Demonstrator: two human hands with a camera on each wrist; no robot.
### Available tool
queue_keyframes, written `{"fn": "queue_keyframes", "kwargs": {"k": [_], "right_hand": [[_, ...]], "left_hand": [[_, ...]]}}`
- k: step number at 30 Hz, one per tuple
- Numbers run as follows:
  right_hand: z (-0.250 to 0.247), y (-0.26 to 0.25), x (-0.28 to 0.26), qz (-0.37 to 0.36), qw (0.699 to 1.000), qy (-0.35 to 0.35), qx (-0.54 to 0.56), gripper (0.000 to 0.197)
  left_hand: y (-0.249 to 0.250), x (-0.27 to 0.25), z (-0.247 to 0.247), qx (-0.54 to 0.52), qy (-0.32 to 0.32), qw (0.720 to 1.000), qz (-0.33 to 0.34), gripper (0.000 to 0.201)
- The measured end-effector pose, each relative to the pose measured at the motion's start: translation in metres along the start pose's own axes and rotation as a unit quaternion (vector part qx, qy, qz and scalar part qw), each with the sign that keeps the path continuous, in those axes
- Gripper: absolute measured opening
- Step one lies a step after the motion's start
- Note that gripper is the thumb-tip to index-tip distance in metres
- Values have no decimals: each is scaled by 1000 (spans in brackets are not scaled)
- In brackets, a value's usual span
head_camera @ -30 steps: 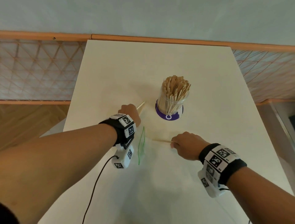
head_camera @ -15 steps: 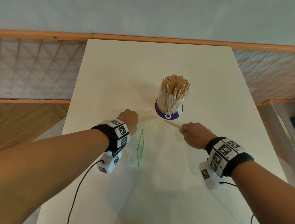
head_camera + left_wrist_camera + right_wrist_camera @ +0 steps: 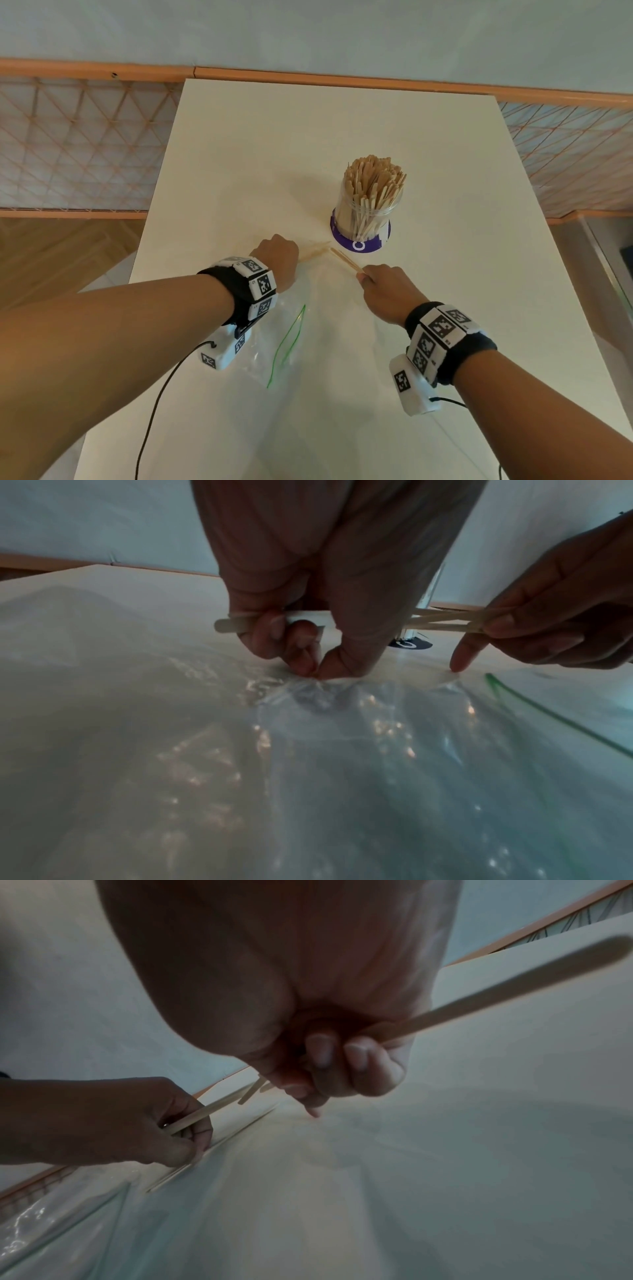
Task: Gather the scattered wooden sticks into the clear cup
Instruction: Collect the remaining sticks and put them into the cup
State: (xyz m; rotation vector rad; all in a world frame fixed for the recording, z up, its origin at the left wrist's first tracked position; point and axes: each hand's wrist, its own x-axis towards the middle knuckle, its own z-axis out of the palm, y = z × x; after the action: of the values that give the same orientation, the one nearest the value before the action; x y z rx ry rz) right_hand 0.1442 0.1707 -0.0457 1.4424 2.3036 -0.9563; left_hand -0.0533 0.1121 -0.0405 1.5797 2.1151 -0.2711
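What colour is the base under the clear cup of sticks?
Purple, with a small white ring marked on it; the base under the clear cup shows best in the head view.

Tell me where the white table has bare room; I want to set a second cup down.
Bare patches: the white table beyond the clear cup of wooden sticks, toward the orange rail, and right of the cup to the table edge. Crowded: in front of the cup, where both hands hold sticks above the clear plastic bag.

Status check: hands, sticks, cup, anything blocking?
Left hand and right hand each grip thin wooden sticks. Clear plastic cup upright, packed with sticks, beyond both hands. Clear plastic bag under the hands; path to cup open.
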Motion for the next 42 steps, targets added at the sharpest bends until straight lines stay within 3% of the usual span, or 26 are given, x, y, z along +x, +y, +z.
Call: {"fn": "queue_keyframes", "kwargs": {"k": [8,15,21,26,31,36,42], "right_hand": [[2,0,2,1,999,10,33,33],[2,-2,3,-5,999,20,31,32],[5,-1,4,-3,999,24,33,33],[5,-2,2,2,999,18,46,30],[5,-9,3,19,1000,-15,10,14],[8,-24,8,6,999,-16,-32,39],[13,-39,18,23,999,21,-30,35]], "left_hand": [[-3,5,-5,22,-18,999,25,23],[2,6,-8,-36,-8,999,-37,31],[6,9,-4,-53,9,996,-71,27],[1,11,-7,-31,-5,999,-28,22],[-5,11,-6,-22,-12,1000,-8,19],[-5,12,-11,-51,-9,998,-19,20],[-4,14,-14,-115,1,990,-77,15]]}}
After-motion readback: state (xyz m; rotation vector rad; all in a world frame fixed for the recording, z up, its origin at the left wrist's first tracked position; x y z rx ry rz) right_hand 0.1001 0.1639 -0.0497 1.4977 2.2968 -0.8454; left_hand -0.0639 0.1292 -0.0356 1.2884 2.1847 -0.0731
